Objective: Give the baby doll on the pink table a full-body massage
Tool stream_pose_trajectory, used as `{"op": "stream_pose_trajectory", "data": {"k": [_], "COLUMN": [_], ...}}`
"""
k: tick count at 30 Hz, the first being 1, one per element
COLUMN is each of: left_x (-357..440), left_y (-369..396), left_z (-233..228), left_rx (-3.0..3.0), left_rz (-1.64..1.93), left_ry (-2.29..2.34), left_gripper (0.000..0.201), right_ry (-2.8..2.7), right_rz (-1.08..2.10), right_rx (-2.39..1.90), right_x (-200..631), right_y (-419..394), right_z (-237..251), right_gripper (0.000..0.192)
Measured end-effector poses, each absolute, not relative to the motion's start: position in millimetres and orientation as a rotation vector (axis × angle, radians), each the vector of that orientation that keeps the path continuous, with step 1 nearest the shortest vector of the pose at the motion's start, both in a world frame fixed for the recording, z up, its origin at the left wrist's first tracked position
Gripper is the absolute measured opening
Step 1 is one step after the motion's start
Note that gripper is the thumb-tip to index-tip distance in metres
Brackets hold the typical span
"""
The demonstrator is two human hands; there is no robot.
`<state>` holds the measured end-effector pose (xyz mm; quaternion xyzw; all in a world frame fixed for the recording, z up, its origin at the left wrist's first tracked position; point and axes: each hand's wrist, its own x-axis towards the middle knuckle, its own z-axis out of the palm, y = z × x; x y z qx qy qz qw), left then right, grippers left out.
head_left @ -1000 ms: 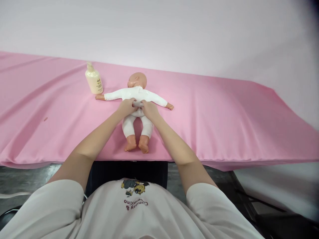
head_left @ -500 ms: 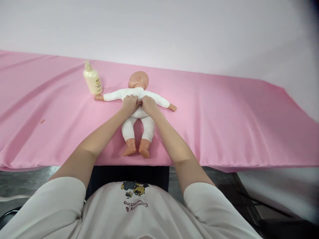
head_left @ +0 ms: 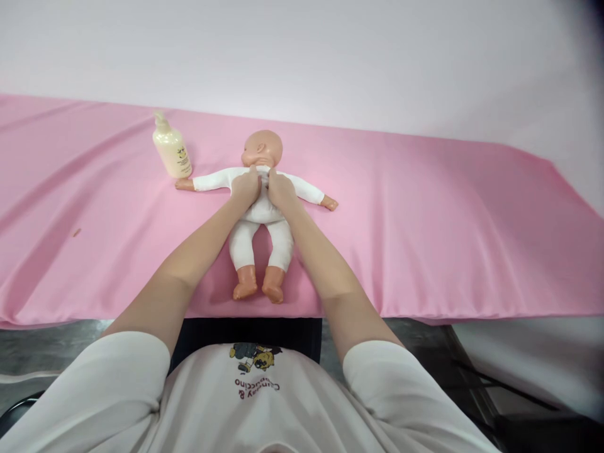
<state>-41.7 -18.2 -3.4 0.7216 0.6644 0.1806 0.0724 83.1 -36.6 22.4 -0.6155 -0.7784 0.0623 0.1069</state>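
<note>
A baby doll (head_left: 262, 212) in a white suit lies stretched out on the pink cloth, its bald head turned to the left and its arms spread. On the left side of its upper torso rests my left hand (head_left: 246, 187), fingers curled inward. My right hand (head_left: 282, 190) mirrors it on the other side. Both hands are closed on the doll's torso close to the neck, with a narrow strip of white fabric showing between them. What lies beneath the curled fingers is hidden.
A cream pump bottle (head_left: 172, 151) stands beside the doll's hand at the left. One small brownish piece (head_left: 77, 233) lies farther left on the pink tablecloth (head_left: 434, 239). Behind the table rises a white wall (head_left: 330, 63).
Both hands have slid up the doll's torso toward its neck. The doll keeps its pose, and the view has shifted slightly.
</note>
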Motion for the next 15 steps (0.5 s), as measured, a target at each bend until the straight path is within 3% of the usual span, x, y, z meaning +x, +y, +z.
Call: {"op": "stream_pose_trajectory", "data": {"k": [10, 15], "left_x": [-42.8, -47.7], "left_y": [-25.8, -56.5], "left_z": [-8.9, -18.4], "left_rx": [2.143, 2.373], "left_rz": [0.499, 0.559], "left_ry": [2.016, 1.888], "left_gripper": [0.047, 0.065], "right_ry": [-2.235, -2.263], "right_rz": [0.158, 0.178], "right_rx": [-1.831, -1.718], "right_x": [80.9, 92.0], "right_y": [-41.5, -57.0], "right_z": [6.2, -10.3], "right_gripper": [0.049, 0.061]}}
